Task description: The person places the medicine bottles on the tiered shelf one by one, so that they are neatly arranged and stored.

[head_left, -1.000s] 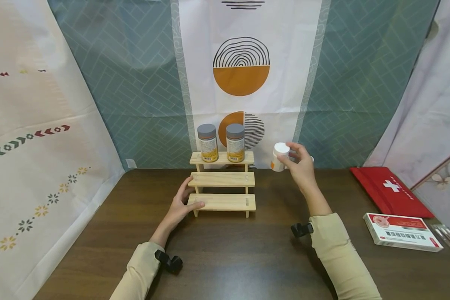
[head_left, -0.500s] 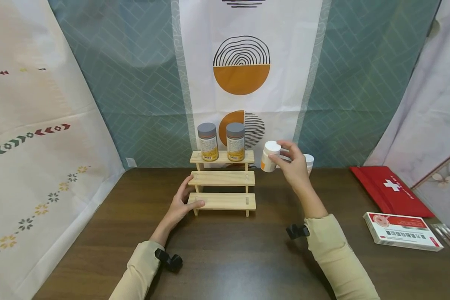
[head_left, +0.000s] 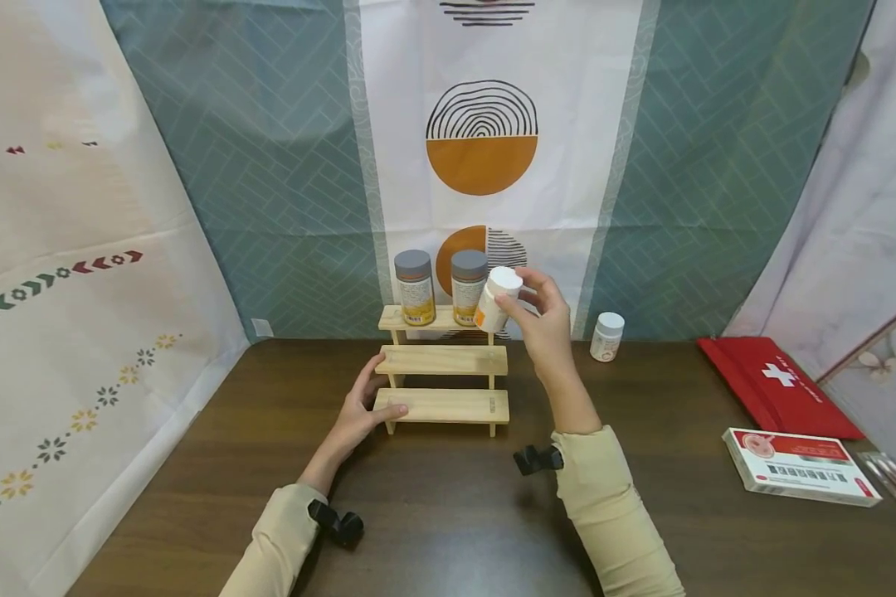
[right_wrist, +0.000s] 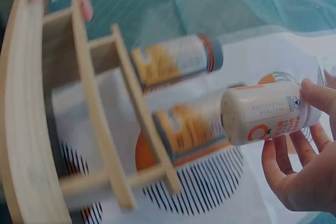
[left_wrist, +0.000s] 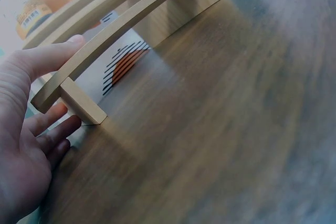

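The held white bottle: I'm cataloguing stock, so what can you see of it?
The white bottle looks like smooth plastic, with a white cap and a label bearing an orange ring, a green mark and orange print. The right grip holds it near the cap; it leans, cap upward. It hangs near the top shelf's right end, apart from it; contact with the jar behind is unclear.
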{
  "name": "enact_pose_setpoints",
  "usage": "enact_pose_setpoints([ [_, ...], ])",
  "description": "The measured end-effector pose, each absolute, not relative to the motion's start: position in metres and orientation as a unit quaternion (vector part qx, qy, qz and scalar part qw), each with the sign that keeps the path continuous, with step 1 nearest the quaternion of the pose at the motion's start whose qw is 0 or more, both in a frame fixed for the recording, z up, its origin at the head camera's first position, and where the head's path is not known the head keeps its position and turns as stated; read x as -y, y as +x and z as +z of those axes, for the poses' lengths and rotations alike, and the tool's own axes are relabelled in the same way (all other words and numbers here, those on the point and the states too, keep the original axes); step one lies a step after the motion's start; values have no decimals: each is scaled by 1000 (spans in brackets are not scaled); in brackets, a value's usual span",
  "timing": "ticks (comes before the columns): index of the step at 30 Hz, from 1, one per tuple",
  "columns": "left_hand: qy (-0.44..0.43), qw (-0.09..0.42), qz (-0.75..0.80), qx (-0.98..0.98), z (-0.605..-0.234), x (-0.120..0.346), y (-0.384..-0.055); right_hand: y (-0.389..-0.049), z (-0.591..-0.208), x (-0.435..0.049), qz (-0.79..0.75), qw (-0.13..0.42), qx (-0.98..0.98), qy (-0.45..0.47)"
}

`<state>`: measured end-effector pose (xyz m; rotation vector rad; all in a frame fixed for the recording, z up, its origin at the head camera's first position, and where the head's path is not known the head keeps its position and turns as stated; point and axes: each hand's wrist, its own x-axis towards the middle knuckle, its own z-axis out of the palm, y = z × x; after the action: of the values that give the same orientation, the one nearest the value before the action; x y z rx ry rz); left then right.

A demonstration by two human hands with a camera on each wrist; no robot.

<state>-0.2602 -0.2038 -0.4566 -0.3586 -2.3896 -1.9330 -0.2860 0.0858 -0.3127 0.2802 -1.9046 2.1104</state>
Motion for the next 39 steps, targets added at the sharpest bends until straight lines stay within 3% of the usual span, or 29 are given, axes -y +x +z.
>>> enact_pose_setpoints([
  [21,-111,29,-622,775,-457,205,-261,-289,-343,-3,728,110,656,166],
  [39,-108,25,-624,773,-456,204,-261,-292,-369,13,689,110,699,157],
])
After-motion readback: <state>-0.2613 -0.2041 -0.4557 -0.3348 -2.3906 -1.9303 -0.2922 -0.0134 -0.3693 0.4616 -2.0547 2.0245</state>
